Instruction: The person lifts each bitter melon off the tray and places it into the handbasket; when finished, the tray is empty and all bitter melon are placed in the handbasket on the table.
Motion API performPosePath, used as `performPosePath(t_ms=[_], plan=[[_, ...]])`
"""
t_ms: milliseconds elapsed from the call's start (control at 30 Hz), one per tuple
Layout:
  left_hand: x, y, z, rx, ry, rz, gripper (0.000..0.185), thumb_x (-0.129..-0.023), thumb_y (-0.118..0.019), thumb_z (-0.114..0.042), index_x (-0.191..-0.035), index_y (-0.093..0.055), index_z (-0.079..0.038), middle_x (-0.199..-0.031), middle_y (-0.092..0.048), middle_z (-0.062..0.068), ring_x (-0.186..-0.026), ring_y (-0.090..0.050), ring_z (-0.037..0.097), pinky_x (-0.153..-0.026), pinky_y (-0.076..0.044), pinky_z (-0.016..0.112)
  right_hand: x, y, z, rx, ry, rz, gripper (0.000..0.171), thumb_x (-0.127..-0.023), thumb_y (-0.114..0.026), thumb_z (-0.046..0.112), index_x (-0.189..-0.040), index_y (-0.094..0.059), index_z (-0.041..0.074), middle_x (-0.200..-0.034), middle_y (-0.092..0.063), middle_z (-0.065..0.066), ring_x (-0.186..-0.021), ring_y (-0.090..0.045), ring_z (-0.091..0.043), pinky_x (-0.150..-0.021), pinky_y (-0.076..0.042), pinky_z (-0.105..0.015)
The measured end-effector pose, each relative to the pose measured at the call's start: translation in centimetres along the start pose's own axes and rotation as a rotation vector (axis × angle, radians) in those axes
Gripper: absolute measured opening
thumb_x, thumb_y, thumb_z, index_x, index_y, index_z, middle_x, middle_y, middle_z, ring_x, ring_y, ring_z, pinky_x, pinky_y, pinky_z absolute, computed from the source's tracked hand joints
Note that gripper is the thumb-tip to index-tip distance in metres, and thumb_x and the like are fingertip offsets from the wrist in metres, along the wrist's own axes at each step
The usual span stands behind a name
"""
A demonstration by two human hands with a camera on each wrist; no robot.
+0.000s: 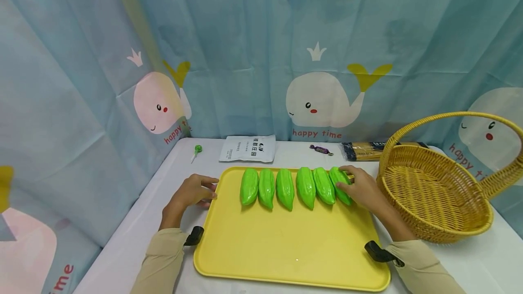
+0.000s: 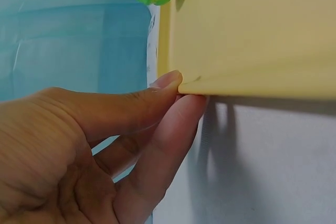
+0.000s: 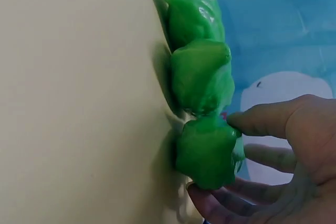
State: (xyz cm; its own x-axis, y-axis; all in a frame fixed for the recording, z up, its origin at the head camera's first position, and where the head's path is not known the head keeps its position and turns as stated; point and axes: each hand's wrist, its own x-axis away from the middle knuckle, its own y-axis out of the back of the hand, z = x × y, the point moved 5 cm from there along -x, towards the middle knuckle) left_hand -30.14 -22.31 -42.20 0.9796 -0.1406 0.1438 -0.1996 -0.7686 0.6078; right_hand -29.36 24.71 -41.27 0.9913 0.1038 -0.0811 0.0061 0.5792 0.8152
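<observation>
Blue cloth printed with white whales and the words "happy time" hangs behind a white table. At the far left of the tabletop lies a green lollipop, and just right of it a white printed packet rests near the back edge. The person's left hand sits at the left rim of a yellow tray; the left wrist view shows its thumb and forefinger pinching the tray's edge between them. Six green ridged gourd-shaped pieces lie side by side in a row across the far part of the tray, each touching or just beside its neighbour. Behind the tray, right of centre, a small purple wrapped sweet and a dark and yellow packet lie on the table. The right hand curls round the rightmost green piece, which rests on the tray at its far right edge; the right wrist view shows the thumb on top of it and the fingers beneath. A woven yellow basket with an arched handle stands on the table just right of the tray, tilted toward the person.
</observation>
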Motion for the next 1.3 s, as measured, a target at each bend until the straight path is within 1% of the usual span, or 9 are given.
performPosePath(t_ms=[333, 533, 700, 933, 1000, 1067, 1200, 1233, 1300], plan=[[0.0, 0.0, -0.1, 0.001, 0.016, -0.002, 0.052, -0.091, -0.076, 0.001, -0.141, -0.064, 0.006, -0.118, -0.072, 0.023, -0.070, -0.069, 0.017, -0.065, -0.063, 0.033, 2.0, 1.6, 1.6, -0.067, 0.032, -0.042, 0.065, -0.097, -0.070, 0.014, -0.155, -0.046, -0.005, -0.141, -0.055, -0.037, -0.121, -0.061, -0.054, -0.094, -0.055, -0.065], [0.1, -0.1, -0.1, 0.013, 0.027, -0.006, 0.052, -0.091, -0.076, 0.002, -0.141, -0.064, 0.007, -0.118, -0.071, 0.024, -0.068, -0.069, 0.016, -0.064, -0.063, 0.033, 4.3, 3.3, 2.4, -0.119, 0.023, -0.037, 0.071, -0.100, -0.069, 0.018, -0.160, -0.038, -0.003, -0.142, -0.053, -0.035, -0.124, -0.058, -0.054, -0.089, -0.057, -0.060], [0.1, -0.1, -0.1, 0.014, 0.027, -0.007, 0.051, -0.092, -0.076, 0.002, -0.141, -0.064, 0.007, -0.119, -0.071, 0.024, -0.067, -0.068, 0.016, -0.064, -0.062, 0.032, 6.4, 5.2, 2.2, -0.140, 0.023, -0.072, 0.075, -0.101, -0.073, 0.024, -0.162, -0.036, 0.001, -0.141, -0.054, -0.033, -0.122, -0.059, -0.052, -0.089, -0.056, -0.059], [0.0, -0.1, -0.2, 0.011, 0.025, -0.009, 0.052, -0.091, -0.076, 0.002, -0.141, -0.064, 0.007, -0.119, -0.071, 0.024, -0.070, -0.069, 0.016, -0.065, -0.063, 0.033, 8.7, 8.3, 0.3, -0.144, 0.004, -0.114, 0.076, -0.103, -0.072, 0.029, -0.165, -0.035, 0.007, -0.147, -0.049, -0.031, -0.126, -0.052, -0.054, -0.084, -0.058, -0.056], [0.0, -0.1, -0.2, 0.007, 0.034, -0.006, 0.052, -0.091, -0.076, 0.001, -0.142, -0.064, 0.006, -0.120, -0.070, 0.024, -0.069, -0.068, 0.016, -0.064, -0.062, 0.032, 9.2, 9.2, -0.6, -0.131, -0.010, -0.132, 0.075, -0.103, -0.072, 0.029, -0.164, -0.036, 0.007, -0.146, -0.049, -0.032, -0.124, -0.052, -0.055, -0.081, -0.059, -0.048], [0.0, -0.2, -0.1, 0.007, 0.042, -0.002, 0.052, -0.092, -0.076, 0.000, -0.142, -0.064, 0.005, -0.121, -0.070, 0.024, -0.069, -0.068, 0.015, -0.065, -0.062, 0.032, 9.6, 10.1, -1.5, -0.129, -0.027, -0.145, 0.075, -0.103, -0.072, 0.028, -0.164, -0.036, 0.007, -0.146, -0.048, -0.033, -0.123, -0.053, -0.056, -0.076, -0.059, -0.036], [0.0, -0.2, 0.0, 0.009, 0.041, -0.001, 0.052, -0.093, -0.076, -0.001, -0.143, -0.063, 0.005, -0.123, -0.070, 0.024, -0.070, -0.068, 0.015, -0.065, -0.062, 0.032, 9.8, 12.1, -3.2, -0.112, -0.068, -0.169, 0.079, -0.103, -0.071, 0.033, -0.167, -0.032, 0.008, -0.149, -0.046, -0.034, -0.125, -0.050, -0.055, -0.073, -0.053, -0.026], [0.0, -0.2, 0.0, 0.008, 0.037, -0.003, 0.052, -0.093, -0.076, -0.001, -0.143, -0.063, 0.005, -0.123, -0.070, 0.024, -0.070, -0.068, 0.015, -0.065, -0.062, 0.032, 9.7, 12.6, -3.6, -0.123, -0.078, -0.169, 0.080, -0.104, -0.070, 0.033, -0.167, -0.029, 0.009, -0.151, -0.043, -0.036, -0.126, -0.047, -0.057, -0.076, -0.054, -0.030], [0.1, -0.1, 0.0, 0.010, 0.033, -0.006, 0.052, -0.093, -0.076, 0.000, -0.143, -0.063, 0.005, -0.123, -0.070, 0.025, -0.071, -0.069, 0.016, -0.065, -0.062, 0.032, 9.3, 13.6, -4.3, -0.135, -0.095, -0.175, 0.082, -0.105, -0.069, 0.034, -0.169, -0.024, 0.010, -0.154, -0.038, -0.040, -0.129, -0.044, -0.061, -0.085, -0.056, -0.046]])
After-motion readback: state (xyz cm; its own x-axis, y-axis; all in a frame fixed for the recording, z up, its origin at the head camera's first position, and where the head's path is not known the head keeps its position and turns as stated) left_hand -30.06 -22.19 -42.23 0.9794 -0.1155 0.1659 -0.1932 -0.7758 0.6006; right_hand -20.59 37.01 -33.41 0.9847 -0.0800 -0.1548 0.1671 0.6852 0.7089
